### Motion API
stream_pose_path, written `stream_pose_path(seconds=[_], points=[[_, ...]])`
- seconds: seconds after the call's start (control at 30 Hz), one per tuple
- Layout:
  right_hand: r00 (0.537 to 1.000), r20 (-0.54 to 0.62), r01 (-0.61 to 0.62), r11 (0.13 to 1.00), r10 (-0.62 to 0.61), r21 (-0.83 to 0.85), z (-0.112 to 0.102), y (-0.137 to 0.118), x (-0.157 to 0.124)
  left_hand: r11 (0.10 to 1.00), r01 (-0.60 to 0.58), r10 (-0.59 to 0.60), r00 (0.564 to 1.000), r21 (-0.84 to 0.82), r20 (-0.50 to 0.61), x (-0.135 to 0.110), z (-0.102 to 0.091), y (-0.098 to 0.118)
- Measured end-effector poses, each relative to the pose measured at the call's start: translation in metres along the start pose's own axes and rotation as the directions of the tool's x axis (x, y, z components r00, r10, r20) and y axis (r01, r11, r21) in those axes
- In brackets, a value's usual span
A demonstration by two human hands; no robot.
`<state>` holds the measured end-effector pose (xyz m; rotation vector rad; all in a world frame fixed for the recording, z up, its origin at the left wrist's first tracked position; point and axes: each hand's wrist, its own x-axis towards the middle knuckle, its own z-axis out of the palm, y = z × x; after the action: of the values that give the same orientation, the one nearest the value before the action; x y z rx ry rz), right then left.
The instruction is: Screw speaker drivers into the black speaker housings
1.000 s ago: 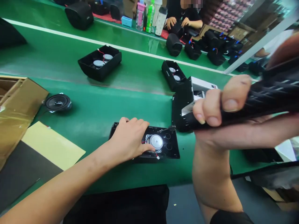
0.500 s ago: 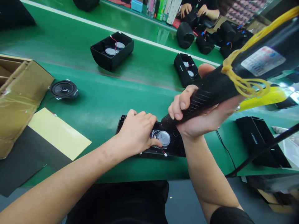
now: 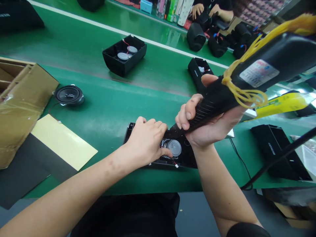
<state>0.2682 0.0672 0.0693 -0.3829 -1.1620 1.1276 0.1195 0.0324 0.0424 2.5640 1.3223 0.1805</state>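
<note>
My right hand (image 3: 209, 130) is wrapped round a black electric screwdriver (image 3: 219, 92) with yellow bands tied about its body. The tool slants down to the left, and its tip meets the far side of a black speaker housing (image 3: 189, 158) in front of me. Inside the housing sits a round silver-backed speaker driver (image 3: 174, 148) with a short red and black lead. My left hand (image 3: 148, 140) grips the housing's left part, its thumb lying beside the driver. That hand covers much of the housing's left half. The exact spot under the tool tip is hidden.
A loose speaker driver (image 3: 69, 94) lies at the left by a cardboard box (image 3: 29, 108) and a yellow sheet (image 3: 65, 141). Two-driver housings (image 3: 124, 54) stand farther back. At right are another black housing (image 3: 278, 151) and a black cable (image 3: 274, 164). Across the table a person's hands (image 3: 197, 11) work.
The screwdriver's rear end has swung a little left and down in my right hand. My left hand keeps its place on the housing. The housings farther back appear slightly more to the right.
</note>
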Motion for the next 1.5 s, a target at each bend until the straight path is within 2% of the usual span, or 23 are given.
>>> stream_pose_path(seconds=[0.13, 0.27, 0.37, 0.53, 0.7, 0.83, 0.97, 1.03, 1.1, 1.17, 1.2, 1.3, 1.33, 1.4, 1.5], points=[[1.000, 0.001, 0.003, 1.000, -0.003, -0.019, -0.002, 0.003, -0.002, 1.000, -0.008, 0.008, 1.000, 0.002, -0.008, 0.000, 0.002, -0.001], [0.998, 0.057, -0.012, 0.999, 0.015, -0.046, -0.003, 0.003, -0.008, 0.999, 0.027, -0.026, 0.999, -0.023, 0.024, 0.001, -0.002, -0.001], [0.995, 0.091, -0.045, 0.999, 0.046, -0.021, -0.004, 0.004, -0.011, 0.998, 0.037, -0.035, 0.998, -0.044, 0.044, 0.001, -0.005, -0.001], [0.986, 0.153, -0.067, 0.998, 0.065, 0.010, -0.007, 0.005, -0.012, 0.999, 0.016, -0.015, 1.000, -0.051, 0.027, -0.001, -0.004, -0.002], [0.969, 0.210, -0.143, 0.988, 0.128, 0.054, -0.010, 0.006, -0.012, 0.998, 0.017, -0.016, 1.000, -0.066, 0.009, -0.002, -0.003, -0.002], [0.965, 0.202, -0.174, 0.985, 0.167, 0.015, -0.010, 0.012, -0.015, 0.996, 0.016, -0.016, 1.000, -0.083, 0.000, -0.002, -0.004, -0.002], [0.974, 0.103, -0.197, 0.978, 0.204, -0.071, -0.008, 0.003, -0.013, 0.999, 0.008, -0.008, 1.000, -0.037, -0.002, -0.003, -0.003, -0.003], [0.993, 0.027, -0.112, 0.990, 0.114, -0.082, -0.011, -0.014, -0.008, 1.000, -0.005, 0.005, 1.000, -0.014, -0.015, -0.003, -0.001, -0.004], [0.996, -0.046, 0.075, 0.990, -0.081, -0.117, -0.019, -0.039, 0.000, 1.000, -0.017, 0.016, 1.000, -0.020, -0.027, -0.004, 0.003, -0.006], [0.951, -0.131, 0.247, 0.945, -0.279, -0.216, -0.034, -0.067, 0.008, 0.998, -0.031, 0.028, 0.999, -0.063, -0.042, -0.006, 0.006, -0.012], [0.922, -0.167, 0.296, 0.913, -0.350, -0.281, -0.043, -0.080, 0.011, 0.995, -0.041, 0.035, 0.998, -0.095, -0.056, -0.007, 0.008, -0.016], [0.841, -0.254, 0.331, 0.824, -0.478, -0.459, -0.074, -0.107, 0.019, 0.980, -0.076, 0.054, 0.991, -0.182, -0.125, -0.013, 0.012, -0.034], [0.827, -0.261, 0.325, 0.801, -0.499, -0.502, -0.083, -0.112, 0.020, 0.978, -0.088, 0.059, 0.986, -0.191, -0.153, -0.016, 0.011, -0.042], [0.817, -0.270, 0.302, 0.776, -0.510, -0.554, -0.098, -0.114, 0.022, 0.977, -0.113, 0.075, 0.975, -0.179, -0.207, -0.023, 0.010, -0.058], [0.823, -0.290, 0.277, 0.791, -0.488, -0.545, -0.107, -0.109, 0.022, 0.978, -0.135, 0.094, 0.967, -0.160, -0.237, -0.034, 0.011, -0.078]])
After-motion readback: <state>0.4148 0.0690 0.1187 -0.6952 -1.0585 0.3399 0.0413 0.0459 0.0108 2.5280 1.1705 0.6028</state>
